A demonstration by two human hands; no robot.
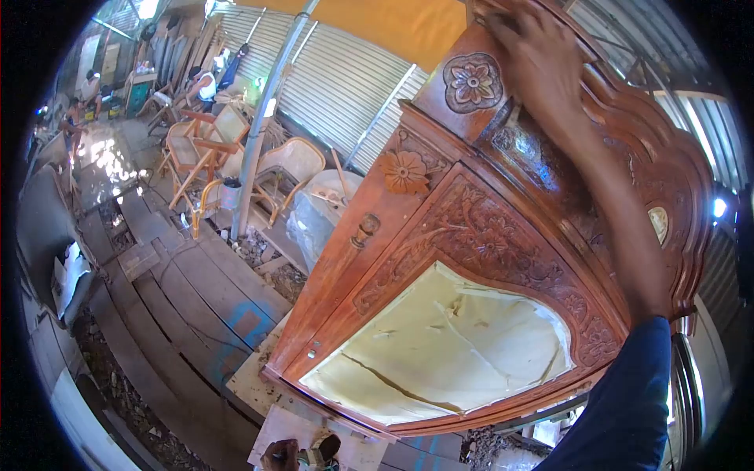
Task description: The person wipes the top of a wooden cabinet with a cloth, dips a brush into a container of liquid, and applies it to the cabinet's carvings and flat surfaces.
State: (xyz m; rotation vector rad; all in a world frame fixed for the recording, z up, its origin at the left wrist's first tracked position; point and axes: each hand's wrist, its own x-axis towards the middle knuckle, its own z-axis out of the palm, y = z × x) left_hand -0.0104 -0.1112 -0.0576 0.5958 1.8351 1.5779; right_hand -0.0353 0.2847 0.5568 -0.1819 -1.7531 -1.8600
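Note:
My right hand (542,67) reaches up to the top moulding of a carved, varnished wooden cabinet (338,275). Its fingers curl against the wood near a carved flower block (473,82); what they hold, if anything, is hidden. The cabinet stands tilted across the view, glossy on its upper part. Pale, torn covering (448,345) fills its door panel. Low at the bottom edge, what looks like my left hand (280,455) is closed and cut off by the frame. A dark shoe-like shape (323,450) lies beside it.
Wooden planks (196,298) with gaps and debris form the floor at left. A metal post (267,118) rises behind the cabinet, near cane chairs (208,145) and a plastic-covered item (318,220). Farther back, a person in a white top (206,86) and others are seen.

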